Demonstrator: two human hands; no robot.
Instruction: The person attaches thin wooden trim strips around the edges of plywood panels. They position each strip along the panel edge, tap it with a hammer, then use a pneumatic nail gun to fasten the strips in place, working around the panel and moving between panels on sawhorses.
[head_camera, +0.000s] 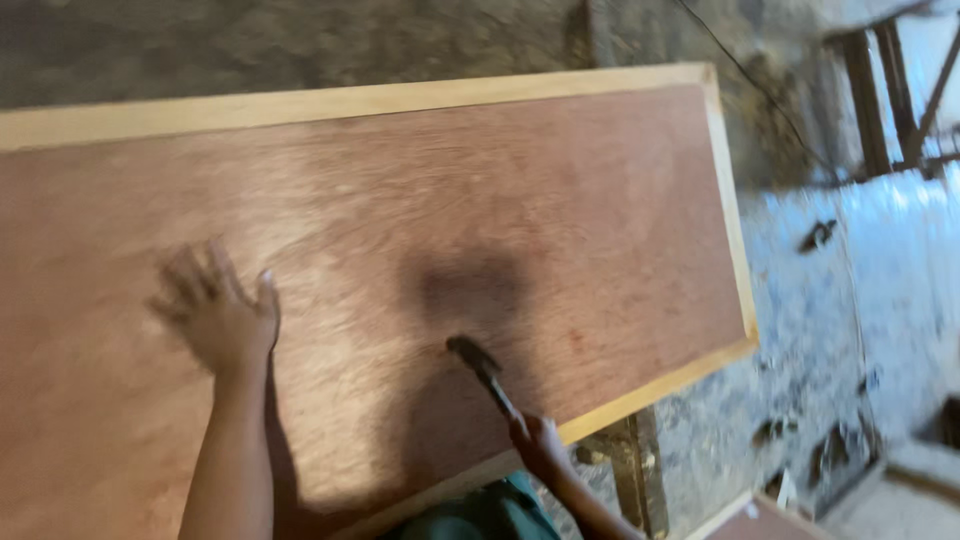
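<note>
From the head camera, looking down: one panel (420, 220) of reddish-brown plywood, flat and smooth-grained, edged with a pale wood strip (340, 100) along the far side, right end and near side. It fills most of the view and lies on a wooden stand (632, 465) (only one leg shows). Two hands. The left hand (215, 310) lies flat on the panel, fingers spread wide, blurred. The right hand (540, 445) sits at the near edge, fingers closed round the handle of one hammer (485, 370), whose dark head touches or hangs just above the panel's middle; I cannot tell which. Below right, rough grey floor (830, 330) with dark scraps scattered about.
</note>
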